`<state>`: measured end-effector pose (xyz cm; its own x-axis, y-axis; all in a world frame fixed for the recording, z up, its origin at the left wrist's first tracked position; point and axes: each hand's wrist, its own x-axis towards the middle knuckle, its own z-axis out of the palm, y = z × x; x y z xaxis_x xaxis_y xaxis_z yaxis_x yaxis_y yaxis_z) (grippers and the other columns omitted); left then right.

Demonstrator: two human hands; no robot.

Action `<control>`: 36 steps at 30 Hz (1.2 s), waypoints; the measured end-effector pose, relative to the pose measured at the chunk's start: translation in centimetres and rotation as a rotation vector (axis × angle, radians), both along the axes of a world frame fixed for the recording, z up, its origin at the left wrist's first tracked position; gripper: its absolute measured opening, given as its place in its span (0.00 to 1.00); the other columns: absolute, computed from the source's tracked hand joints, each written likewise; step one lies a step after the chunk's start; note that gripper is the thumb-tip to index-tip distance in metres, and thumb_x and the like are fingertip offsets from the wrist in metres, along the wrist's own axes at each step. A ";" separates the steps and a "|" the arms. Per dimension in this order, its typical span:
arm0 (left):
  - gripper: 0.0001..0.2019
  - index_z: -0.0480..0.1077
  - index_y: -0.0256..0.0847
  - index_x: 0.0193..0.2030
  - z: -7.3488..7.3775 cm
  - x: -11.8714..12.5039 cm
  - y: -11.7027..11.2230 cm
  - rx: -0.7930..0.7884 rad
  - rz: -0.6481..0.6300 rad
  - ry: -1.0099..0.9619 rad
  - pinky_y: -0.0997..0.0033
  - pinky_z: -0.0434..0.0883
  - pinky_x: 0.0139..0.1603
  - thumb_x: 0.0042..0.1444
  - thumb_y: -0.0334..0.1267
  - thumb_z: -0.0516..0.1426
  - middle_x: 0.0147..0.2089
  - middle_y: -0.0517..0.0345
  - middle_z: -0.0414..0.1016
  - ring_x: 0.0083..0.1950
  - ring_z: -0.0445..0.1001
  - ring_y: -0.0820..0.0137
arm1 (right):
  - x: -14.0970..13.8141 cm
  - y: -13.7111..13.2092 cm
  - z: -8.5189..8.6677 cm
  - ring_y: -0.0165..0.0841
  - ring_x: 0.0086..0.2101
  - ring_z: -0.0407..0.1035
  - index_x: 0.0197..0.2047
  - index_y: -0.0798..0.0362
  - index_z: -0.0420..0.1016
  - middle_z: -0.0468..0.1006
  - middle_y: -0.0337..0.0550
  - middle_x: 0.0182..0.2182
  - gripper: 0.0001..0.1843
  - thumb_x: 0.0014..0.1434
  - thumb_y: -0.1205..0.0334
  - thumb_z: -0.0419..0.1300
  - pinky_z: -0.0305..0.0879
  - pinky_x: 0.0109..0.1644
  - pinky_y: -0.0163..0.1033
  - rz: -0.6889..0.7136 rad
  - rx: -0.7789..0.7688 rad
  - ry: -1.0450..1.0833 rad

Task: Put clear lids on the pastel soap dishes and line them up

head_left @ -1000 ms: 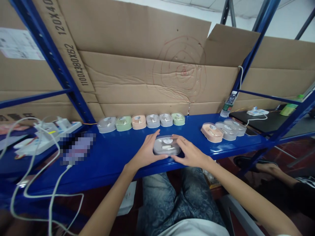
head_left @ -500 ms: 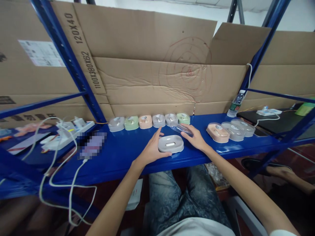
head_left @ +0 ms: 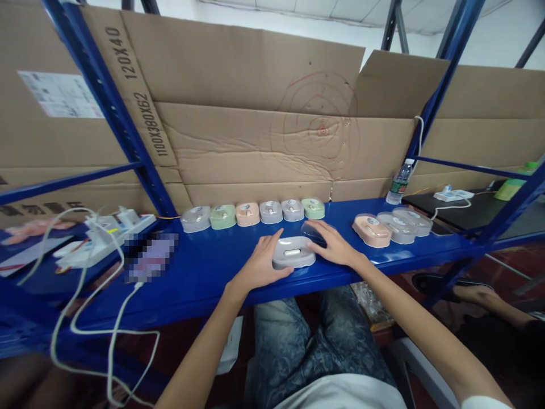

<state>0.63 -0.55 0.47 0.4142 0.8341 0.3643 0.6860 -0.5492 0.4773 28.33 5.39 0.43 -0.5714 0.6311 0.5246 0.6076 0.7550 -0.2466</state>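
On the near middle of the blue shelf (head_left: 204, 267) sits a lidless, pale grey oval case (head_left: 293, 254) with a small white piece inside, its left side gripped by the left hand (head_left: 259, 266), while the right hand (head_left: 336, 248) lies spread flat on a clear lid (head_left: 312, 229) just far-right.

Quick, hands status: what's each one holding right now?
Left hand: closed on the left end of the grey tray.
Right hand: laid over the clear lid beside the tray; whether it grips cannot be told.
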 end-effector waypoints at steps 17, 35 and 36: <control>0.68 0.28 0.42 0.81 -0.3 -0.2 0.2 -0.173 0.075 -0.167 0.41 0.56 0.72 0.48 0.57 0.71 0.70 0.35 0.60 0.73 0.57 0.41 | -1.9 0.7 -0.2 0.47 0.60 0.71 0.67 0.48 0.70 0.76 0.52 0.61 0.31 0.68 0.40 0.60 0.65 0.67 0.56 0.164 -0.131 0.239; 0.65 0.24 0.50 0.81 0.2 -0.2 -0.5 -0.135 0.023 -0.117 0.40 0.56 0.73 0.54 0.54 0.69 0.79 0.40 0.50 0.76 0.52 0.43 | -1.6 -2.0 0.2 0.51 0.62 0.67 0.74 0.51 0.60 0.70 0.59 0.62 0.38 0.70 0.38 0.54 0.67 0.66 0.57 0.138 0.067 -0.179; 0.64 0.24 0.51 0.81 0.2 -0.2 -0.5 -0.136 0.017 -0.114 0.40 0.56 0.73 0.54 0.53 0.69 0.79 0.41 0.49 0.76 0.53 0.43 | -1.6 -2.1 0.2 0.52 0.62 0.66 0.74 0.52 0.59 0.70 0.59 0.62 0.38 0.71 0.38 0.54 0.66 0.66 0.58 0.130 0.084 -0.195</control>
